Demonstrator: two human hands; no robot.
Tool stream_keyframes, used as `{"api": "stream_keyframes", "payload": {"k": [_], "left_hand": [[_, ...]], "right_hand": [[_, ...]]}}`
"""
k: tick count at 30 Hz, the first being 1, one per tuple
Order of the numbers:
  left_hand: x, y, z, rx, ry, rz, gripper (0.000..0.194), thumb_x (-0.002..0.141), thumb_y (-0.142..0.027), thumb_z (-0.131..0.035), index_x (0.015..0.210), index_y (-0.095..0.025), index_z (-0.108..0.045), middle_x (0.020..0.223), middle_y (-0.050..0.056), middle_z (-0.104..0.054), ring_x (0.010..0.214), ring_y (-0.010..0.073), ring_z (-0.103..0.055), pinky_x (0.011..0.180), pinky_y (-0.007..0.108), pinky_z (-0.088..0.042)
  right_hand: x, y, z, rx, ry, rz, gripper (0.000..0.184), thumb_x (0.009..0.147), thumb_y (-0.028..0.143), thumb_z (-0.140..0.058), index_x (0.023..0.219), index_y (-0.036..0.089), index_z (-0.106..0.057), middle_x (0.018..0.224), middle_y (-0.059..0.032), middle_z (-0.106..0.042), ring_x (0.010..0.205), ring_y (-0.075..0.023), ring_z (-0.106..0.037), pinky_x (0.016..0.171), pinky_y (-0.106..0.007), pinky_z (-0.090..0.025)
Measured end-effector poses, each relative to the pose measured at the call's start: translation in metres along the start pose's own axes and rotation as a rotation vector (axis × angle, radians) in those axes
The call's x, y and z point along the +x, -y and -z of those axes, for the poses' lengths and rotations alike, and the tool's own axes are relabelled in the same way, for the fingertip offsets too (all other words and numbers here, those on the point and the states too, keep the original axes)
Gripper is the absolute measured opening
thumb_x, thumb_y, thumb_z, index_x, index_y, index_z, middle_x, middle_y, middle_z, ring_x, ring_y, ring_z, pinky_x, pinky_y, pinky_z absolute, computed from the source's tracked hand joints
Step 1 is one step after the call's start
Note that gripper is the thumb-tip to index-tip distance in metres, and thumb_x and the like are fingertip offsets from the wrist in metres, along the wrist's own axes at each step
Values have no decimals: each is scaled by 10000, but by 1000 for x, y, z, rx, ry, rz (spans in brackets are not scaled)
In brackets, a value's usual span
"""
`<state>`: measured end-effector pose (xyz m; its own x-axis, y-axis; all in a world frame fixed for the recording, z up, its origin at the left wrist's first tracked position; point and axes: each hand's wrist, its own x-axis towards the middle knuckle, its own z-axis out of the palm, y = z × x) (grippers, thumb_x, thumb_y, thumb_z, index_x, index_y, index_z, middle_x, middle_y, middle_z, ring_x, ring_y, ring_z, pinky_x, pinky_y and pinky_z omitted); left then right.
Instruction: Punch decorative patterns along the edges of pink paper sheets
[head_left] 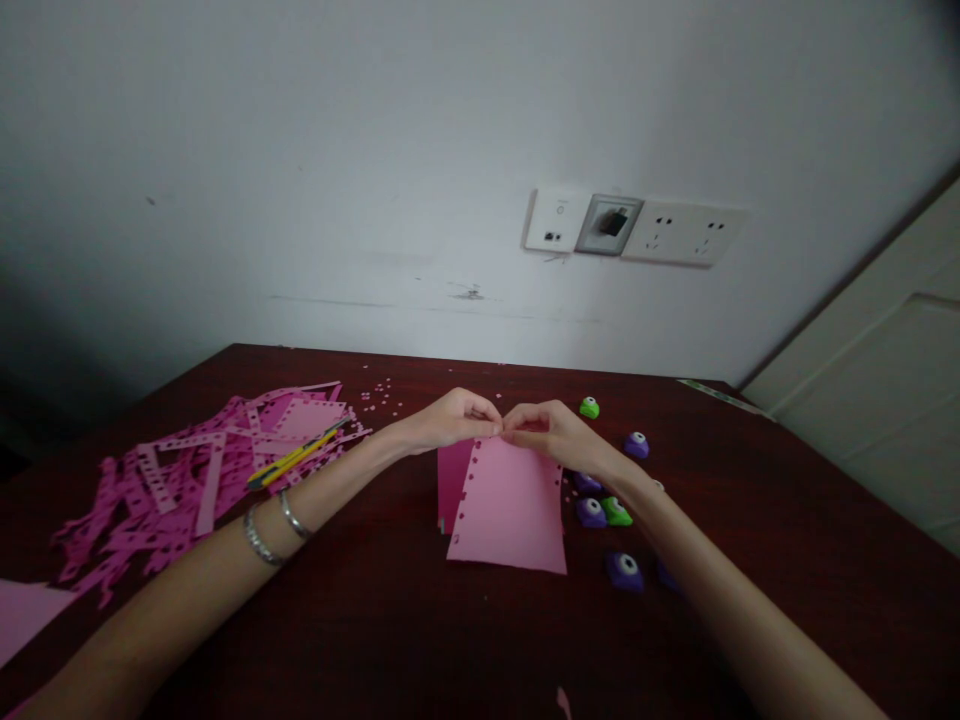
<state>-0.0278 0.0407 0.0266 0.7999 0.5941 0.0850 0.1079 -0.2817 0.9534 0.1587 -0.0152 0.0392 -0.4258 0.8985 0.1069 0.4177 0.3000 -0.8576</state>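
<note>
Here I am, remote, with the left hand (448, 418) and right hand (555, 432) pinching the pink sheet (514, 505) at its top edge, right of the cuttings pile (211, 482): side holes done, bottom edge unpunched, covered top impossible to tell.

Own count: two hands, left hand (454, 417) and right hand (553, 432). Silver bangles (259, 540) on me, two. Craft punches I can make out: five purple ones (625, 570), two green ones (589, 407); my forearm may hide more. Yellow utility knife (300, 458), one. Pale pink sheet (514, 505) I'm pinching, one. Black plug (615, 222), one. Pink strips (210, 485), dozens, too tangled for my tally.
</note>
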Motion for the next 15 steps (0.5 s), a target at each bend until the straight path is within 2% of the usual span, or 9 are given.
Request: {"api": "stream_keyframes", "payload": {"k": [15], "left_hand": [[-1, 3, 2, -37, 74, -21, 116, 741, -222, -580, 780, -137, -649, 681, -7, -572, 628, 77, -470, 610, 220, -356]], "right_hand": [[-4, 7, -1, -19, 39, 83, 104, 797, 178, -536, 719, 155, -600, 776, -18, -593, 725, -129, -530, 690, -276, -417]]}}
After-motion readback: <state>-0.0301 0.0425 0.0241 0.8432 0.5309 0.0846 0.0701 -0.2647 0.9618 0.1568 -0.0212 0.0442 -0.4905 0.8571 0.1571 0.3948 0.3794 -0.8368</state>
